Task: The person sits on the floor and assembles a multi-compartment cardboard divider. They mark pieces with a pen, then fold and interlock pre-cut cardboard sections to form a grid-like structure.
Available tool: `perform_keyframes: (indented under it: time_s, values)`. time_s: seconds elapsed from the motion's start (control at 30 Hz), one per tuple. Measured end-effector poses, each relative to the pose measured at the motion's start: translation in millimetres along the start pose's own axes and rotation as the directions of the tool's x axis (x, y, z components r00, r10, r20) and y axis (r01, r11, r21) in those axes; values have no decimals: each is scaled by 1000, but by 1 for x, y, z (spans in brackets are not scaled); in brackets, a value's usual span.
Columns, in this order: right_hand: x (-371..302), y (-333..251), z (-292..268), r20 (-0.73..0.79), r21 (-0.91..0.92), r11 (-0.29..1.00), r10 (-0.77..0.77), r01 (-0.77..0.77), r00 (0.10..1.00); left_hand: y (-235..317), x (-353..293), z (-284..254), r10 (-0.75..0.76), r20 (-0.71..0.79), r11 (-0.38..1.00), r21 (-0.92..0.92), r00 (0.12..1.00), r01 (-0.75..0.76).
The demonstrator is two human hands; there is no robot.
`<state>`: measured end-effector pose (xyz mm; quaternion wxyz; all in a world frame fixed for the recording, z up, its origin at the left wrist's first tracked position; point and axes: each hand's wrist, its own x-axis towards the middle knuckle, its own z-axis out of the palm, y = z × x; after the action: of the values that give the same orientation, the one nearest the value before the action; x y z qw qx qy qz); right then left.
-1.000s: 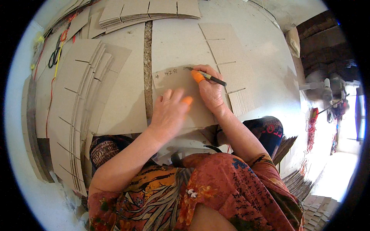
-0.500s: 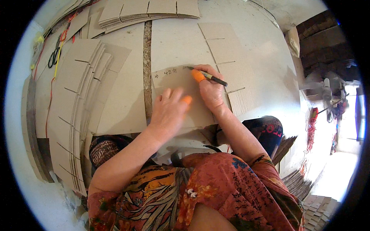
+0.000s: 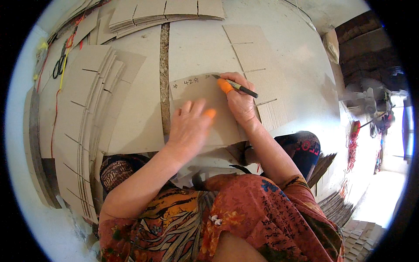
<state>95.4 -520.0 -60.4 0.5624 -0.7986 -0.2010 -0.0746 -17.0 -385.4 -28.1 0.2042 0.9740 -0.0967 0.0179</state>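
My right hand point(image 3: 241, 99) grips a dark marker pen point(image 3: 243, 89), its tip touching a piece of cardboard point(image 3: 198, 93) near the top edge. Handwritten dark marks run along that edge, left of the tip. An orange cover wraps my right thumb. Flat on the same cardboard rests my left hand point(image 3: 190, 124), fingers spread and slightly blurred, with another orange cover on one digit. Beneath and to the right lies a slotted cardboard strip point(image 3: 262, 74).
A stack of slotted cardboard strips point(image 3: 80, 126) lies at left, another slotted stack point(image 3: 166, 11) at the far side. Scissors point(image 3: 60, 66) lie at far left beside red and yellow cords. A rough-surfaced gap point(image 3: 164, 74) runs between the light boards. A fan point(image 3: 366, 98) stands at right.
The pen and right hand have stayed nearly in place at the top edge. The cardboard piece and the view have shifted slightly left.
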Motion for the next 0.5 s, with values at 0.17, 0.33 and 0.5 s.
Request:
perform_keyframes:
  time_s: [0.17, 0.33, 0.5]
  values:
    - [0, -6, 1, -8, -15, 999, 31, -31, 999, 0, 0, 2, -1, -16, 1000, 4, 1000, 1]
    - [1, 1, 2, -17, -63, 998, -26, 25, 1000, 0, 0, 2, 3, -30, 1000, -7, 1000, -3]
    - [0, 1, 1, -15, -85, 995, -51, 49, 999, -2, -1, 3, 15, -38, 1000, -9, 999, -15]
